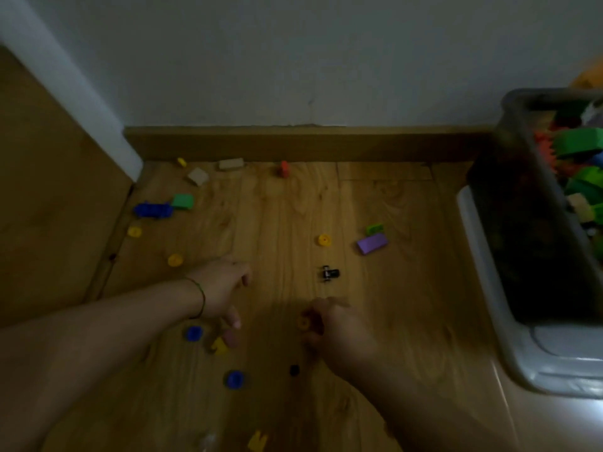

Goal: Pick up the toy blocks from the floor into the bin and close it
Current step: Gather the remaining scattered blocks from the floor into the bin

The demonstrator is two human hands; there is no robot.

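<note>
Toy blocks lie scattered on the wooden floor. My right hand is curled around a yellow round piece. My left hand reaches down, and a fingertip touches a yellow block. Close by lie a blue round piece, another blue round piece, a small black piece and a black wheeled piece. Farther off are a purple block, a small green block, a yellow wheel and a red block. The grey bin at the right holds many blocks.
A pale lid lies under the bin. Along the left are a blue toy, a green block, beige blocks and yellow wheels. A wooden skirting board and white wall close the far side; a wooden panel stands left.
</note>
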